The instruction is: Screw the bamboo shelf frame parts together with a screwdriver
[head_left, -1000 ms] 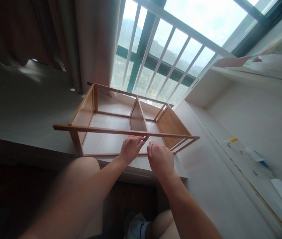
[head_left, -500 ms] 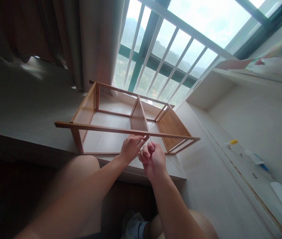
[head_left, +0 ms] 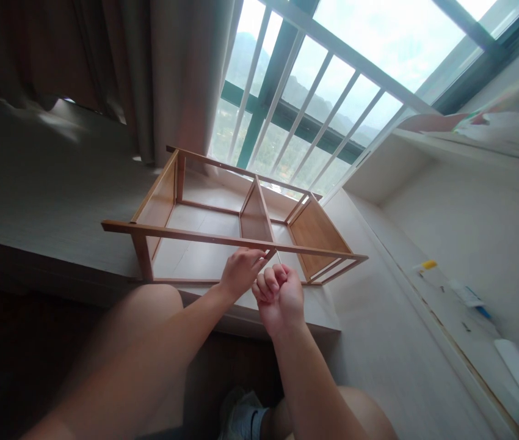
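A wooden shelf frame [head_left: 186,233] lies on its side on a pale ledge, with a middle panel [head_left: 256,211] dividing it. My left hand [head_left: 242,270] is at the near rail, its fingers closed around the wood where the middle panel's end meets it. Just to the right, my right hand [head_left: 279,294] is closed in a fist, palm side up. From it rises a thin metal hex key [head_left: 279,256], whose tip touches the near rail at that joint. The rest of the key is hidden inside my fingers.
Behind the frame stand a barred window [head_left: 305,104] and a dark curtain [head_left: 181,79]. The ledge [head_left: 58,201] stretches left. On a white surface at right lie a yellow-topped item [head_left: 428,264], a small blue-ended packet [head_left: 472,299] and small metal pieces.
My right fist has turned slightly and shifted a little left, and the hex key's shaft leans differently. My left hand and the frame stay where they were.
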The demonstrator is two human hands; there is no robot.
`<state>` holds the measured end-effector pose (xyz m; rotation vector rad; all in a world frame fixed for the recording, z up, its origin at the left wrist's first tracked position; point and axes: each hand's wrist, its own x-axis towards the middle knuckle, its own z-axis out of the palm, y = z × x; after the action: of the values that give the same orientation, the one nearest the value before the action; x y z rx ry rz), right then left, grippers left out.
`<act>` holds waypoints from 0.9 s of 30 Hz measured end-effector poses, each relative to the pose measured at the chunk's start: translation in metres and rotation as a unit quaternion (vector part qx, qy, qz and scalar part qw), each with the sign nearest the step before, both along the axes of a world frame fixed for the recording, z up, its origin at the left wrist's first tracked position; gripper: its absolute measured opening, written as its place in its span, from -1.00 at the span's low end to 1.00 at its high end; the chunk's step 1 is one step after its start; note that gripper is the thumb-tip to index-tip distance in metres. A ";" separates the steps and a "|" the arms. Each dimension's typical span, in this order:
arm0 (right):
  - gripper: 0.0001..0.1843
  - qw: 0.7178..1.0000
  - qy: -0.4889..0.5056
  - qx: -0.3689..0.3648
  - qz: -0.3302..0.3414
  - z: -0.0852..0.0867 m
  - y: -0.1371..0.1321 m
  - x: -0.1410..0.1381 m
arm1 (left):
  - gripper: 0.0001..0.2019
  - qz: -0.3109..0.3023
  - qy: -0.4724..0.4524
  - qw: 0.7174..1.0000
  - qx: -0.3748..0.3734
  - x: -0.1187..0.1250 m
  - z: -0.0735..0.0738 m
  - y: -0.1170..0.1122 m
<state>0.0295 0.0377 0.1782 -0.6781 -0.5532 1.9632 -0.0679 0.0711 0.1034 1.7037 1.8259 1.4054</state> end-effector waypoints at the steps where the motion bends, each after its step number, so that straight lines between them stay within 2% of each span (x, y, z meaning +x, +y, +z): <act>1: -0.68 1.000 -0.017 0.012 -0.005 -0.001 -0.001 0.001 | -0.82 0.001 0.003 1.000 0.001 0.000 0.000 0.000; 5: -0.69 0.988 -0.129 0.072 -0.042 -0.005 0.000 0.004 | -0.81 0.008 0.020 1.000 -0.001 0.001 -0.002 0.002; 8: -0.67 0.958 -0.243 0.136 -0.072 -0.014 0.009 0.007 | -0.80 0.015 0.022 1.000 0.000 0.001 -0.004 0.002; 11: -0.63 0.924 -0.328 0.183 -0.073 -0.024 0.016 0.011 | -0.79 0.014 0.017 1.000 0.005 0.002 -0.006 0.003; 17: -0.55 0.866 -0.418 0.263 -0.078 -0.029 0.017 0.017 | -0.78 0.003 0.024 1.000 0.004 0.001 -0.007 0.004; 24: -0.55 0.818 -0.489 0.292 -0.083 -0.025 0.017 0.016 | -0.79 0.013 0.026 1.000 -0.002 0.001 -0.007 0.004; 27: -0.53 0.775 -0.543 0.314 -0.082 -0.028 0.018 0.019 | -0.78 0.010 0.024 1.000 -0.001 0.001 -0.006 0.003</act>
<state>0.0483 0.0558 0.1502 -1.3162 -1.6788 0.9152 -0.0668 0.0744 0.0970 1.7370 1.8748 1.3818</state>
